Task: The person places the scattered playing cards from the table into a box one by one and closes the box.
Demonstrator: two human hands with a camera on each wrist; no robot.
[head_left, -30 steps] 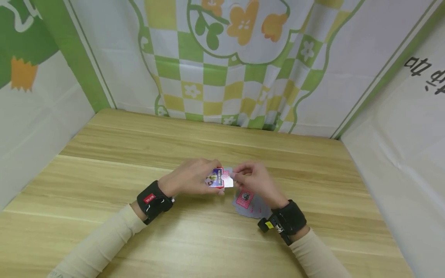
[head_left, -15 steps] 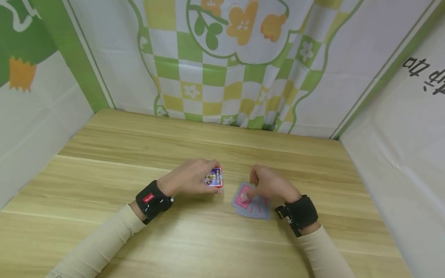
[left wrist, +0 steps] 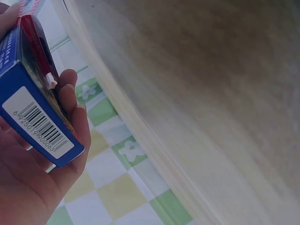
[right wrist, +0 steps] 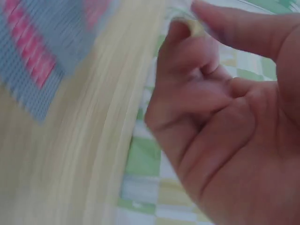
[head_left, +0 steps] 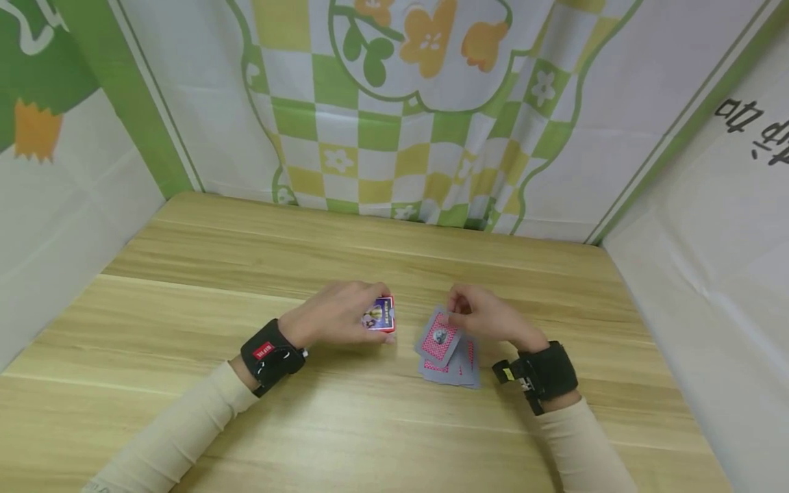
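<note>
My left hand [head_left: 335,311] grips a small blue and red playing-card box [head_left: 381,315] across its sides, a little left of the table's centre. In the left wrist view the box's barcode end [left wrist: 40,126] faces the camera, with fingers along the far side. My right hand [head_left: 493,318], fingers curled, pinches a playing card [head_left: 436,346] at its upper right edge. That card has a grey border and a red-patterned back, and it overlaps a small fanned pile of cards [head_left: 467,380]. The right wrist view is blurred, and the pinched card is hidden there.
Both hands work over a wood-grain table [head_left: 345,424]. A checkered curtain [head_left: 394,137] hangs along its back edge, and white cloth walls [head_left: 696,274] stand on the left and right sides.
My right hand moved from the box, where a card stuck out, rightward to the pile. Its top card has shifted up and turned. No card sticks out of the box now. The left hand stayed put.
</note>
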